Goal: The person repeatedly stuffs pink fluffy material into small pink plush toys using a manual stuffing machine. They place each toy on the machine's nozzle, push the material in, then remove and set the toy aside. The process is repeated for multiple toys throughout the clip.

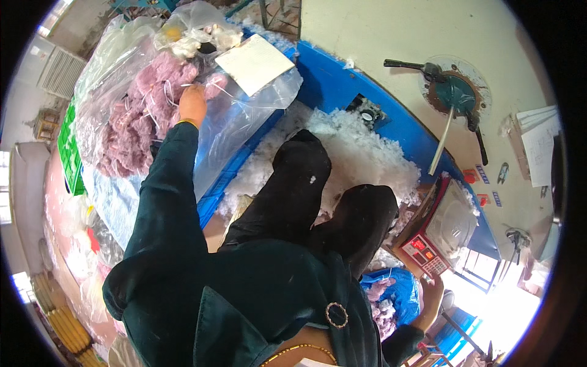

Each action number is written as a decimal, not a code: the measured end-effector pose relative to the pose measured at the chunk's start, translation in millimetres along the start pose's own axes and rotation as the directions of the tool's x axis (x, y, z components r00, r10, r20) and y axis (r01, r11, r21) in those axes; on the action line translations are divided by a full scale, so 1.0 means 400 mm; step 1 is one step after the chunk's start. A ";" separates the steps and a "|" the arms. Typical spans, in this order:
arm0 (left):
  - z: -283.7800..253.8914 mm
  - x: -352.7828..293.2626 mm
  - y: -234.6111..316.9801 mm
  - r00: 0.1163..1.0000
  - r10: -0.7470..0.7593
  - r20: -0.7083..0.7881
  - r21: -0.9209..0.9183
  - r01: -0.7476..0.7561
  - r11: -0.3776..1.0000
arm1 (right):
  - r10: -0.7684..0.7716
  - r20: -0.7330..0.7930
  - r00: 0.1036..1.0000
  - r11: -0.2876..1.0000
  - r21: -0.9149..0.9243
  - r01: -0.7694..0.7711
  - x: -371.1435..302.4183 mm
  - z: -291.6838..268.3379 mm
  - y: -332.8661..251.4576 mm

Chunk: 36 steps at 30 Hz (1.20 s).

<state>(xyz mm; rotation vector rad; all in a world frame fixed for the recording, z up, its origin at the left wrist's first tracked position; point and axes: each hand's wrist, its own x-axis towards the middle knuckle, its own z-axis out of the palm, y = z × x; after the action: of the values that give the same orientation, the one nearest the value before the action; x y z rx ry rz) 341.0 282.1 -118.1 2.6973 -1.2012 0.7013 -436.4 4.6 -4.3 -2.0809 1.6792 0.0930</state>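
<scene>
My left hand (193, 105), at the upper left, is closed on a fuzzy pink plush piece (215, 84) with a thin white tie on it. It reaches over a heap of similar pink and mauve plush pieces (128, 137), which lie in a large clear plastic bag (211, 144). Down at the lower right, my right hand (431, 300) is beside the keypad of a red digital scale (427, 254), fingers stretched toward it with nothing visible in them. Beside that hand, a blue bag (403, 293) holds more pink plush pieces (380, 306).
Loose white stuffing (361, 147) lies around my knees inside a blue-edged bench (391, 119). On the pale tabletop (367, 30) stands a round fixture with black handles (452, 92). A cream board (255, 64) rests on the plastic bag. Papers (538, 144) lie at the far right.
</scene>
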 end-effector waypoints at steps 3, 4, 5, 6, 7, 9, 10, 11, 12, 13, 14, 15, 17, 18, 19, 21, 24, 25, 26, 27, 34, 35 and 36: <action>-0.090 0.078 0.073 0.959 -0.134 -0.250 -0.429 0.014 0.903 | -0.303 0.025 0.953 0.929 0.229 0.289 0.097 0.078 -0.206; -0.155 0.111 0.122 0.972 -0.180 -0.150 -0.441 0.097 0.892 | -0.359 -0.001 0.933 0.917 0.186 0.353 0.098 0.085 -0.311; -0.226 0.132 0.179 0.958 -0.275 -0.075 -0.721 0.139 0.679 | -0.346 0.079 0.935 0.890 0.342 0.300 0.102 0.092 -0.428; -0.280 0.138 0.239 0.940 -0.339 0.044 -0.912 0.177 0.371 | -0.495 0.110 0.862 0.851 0.264 0.455 0.123 0.108 -0.512; -0.308 0.138 0.298 0.944 -0.309 0.116 -0.958 0.188 0.216 | -0.591 0.053 0.805 0.727 0.466 0.504 0.118 0.126 -0.603; -0.370 0.133 0.403 0.948 -0.224 0.228 -0.973 0.216 -0.077 | -0.765 -0.040 0.643 0.522 0.547 0.655 0.123 0.147 -0.751; -0.399 0.125 0.460 0.949 -0.215 0.231 -0.972 0.215 -0.098 | -0.825 -0.141 0.548 0.415 0.507 0.755 0.119 0.150 -0.820; -0.425 0.117 0.520 0.951 -0.204 0.233 -0.970 0.212 -0.120 | -0.821 -0.200 0.534 0.368 0.531 0.764 0.113 0.162 -0.864; -0.456 0.108 0.573 0.952 -0.196 0.234 -0.968 0.209 -0.139 | -0.817 -0.259 0.516 0.315 0.550 0.774 0.106 0.169 -0.901; -0.481 0.095 0.624 0.950 -0.165 0.266 -0.949 0.228 -0.218 | -0.763 -0.354 0.541 0.420 0.364 0.831 0.105 0.183 -0.924; -0.481 0.079 0.665 0.963 -0.202 0.179 -0.982 0.161 -0.103 | -0.715 -0.449 0.536 0.519 0.173 0.837 0.106 0.194 -0.938; -0.489 0.060 0.696 0.970 -0.167 0.179 -0.982 0.165 -0.097 | -0.690 -0.486 0.536 0.503 0.211 0.838 0.108 0.186 -0.944; -0.502 0.029 0.753 0.973 -0.101 0.206 -0.965 0.185 -0.184 | -0.668 -0.436 0.603 0.285 0.598 0.749 0.135 0.198 -0.905; -0.511 0.013 0.773 0.970 -0.075 0.232 -0.943 0.205 -0.263 | -0.667 -0.405 0.625 0.145 0.752 0.643 0.141 0.200 -0.886; -0.519 0.002 0.788 0.954 0.032 0.297 -0.859 0.282 -0.428 | -0.683 -0.344 0.645 0.112 0.823 0.558 0.147 0.187 -0.854; -0.548 0.013 0.782 0.918 0.339 0.206 -0.791 0.360 -0.495 | -0.598 -0.232 0.767 0.078 0.936 0.343 0.146 0.158 -0.790; -0.524 0.074 0.772 0.910 0.409 0.069 -0.959 0.174 -0.225 | -0.716 -0.066 0.695 0.069 0.984 0.164 0.153 0.076 -0.723; -0.509 0.081 0.782 0.826 0.532 0.184 -0.885 0.375 -0.276 | -0.662 -0.035 0.748 0.167 0.967 0.193 0.139 0.058 -0.711; -0.499 0.080 0.793 0.709 0.652 0.269 -0.772 0.563 -0.294 | -0.603 -0.010 0.798 0.266 0.940 0.212 0.122 0.035 -0.705; -0.507 0.078 0.805 0.618 0.724 0.305 -0.789 0.590 -0.170 | -0.605 0.053 0.794 0.181 0.981 0.072 0.123 0.033 -0.700; -0.483 0.017 0.901 0.475 0.780 0.407 -0.365 0.867 -0.338 | -0.582 0.163 0.796 0.142 0.985 -0.098 0.142 0.034 -0.674; -0.472 0.015 0.906 0.442 0.791 0.423 -0.293 0.893 -0.342 | -0.594 0.179 0.785 0.098 0.984 -0.150 0.137 0.040 -0.664; -0.460 0.010 0.913 0.406 0.804 0.435 -0.217 0.914 -0.344 | -0.603 0.194 0.774 0.056 0.978 -0.202 0.128 0.045 -0.649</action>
<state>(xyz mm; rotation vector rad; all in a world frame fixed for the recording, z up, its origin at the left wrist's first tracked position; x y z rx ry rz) 10.5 81.4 15.2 0.7616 -0.4463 -1.7687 -175.3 3.4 42.5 -0.9027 0.5110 -0.4104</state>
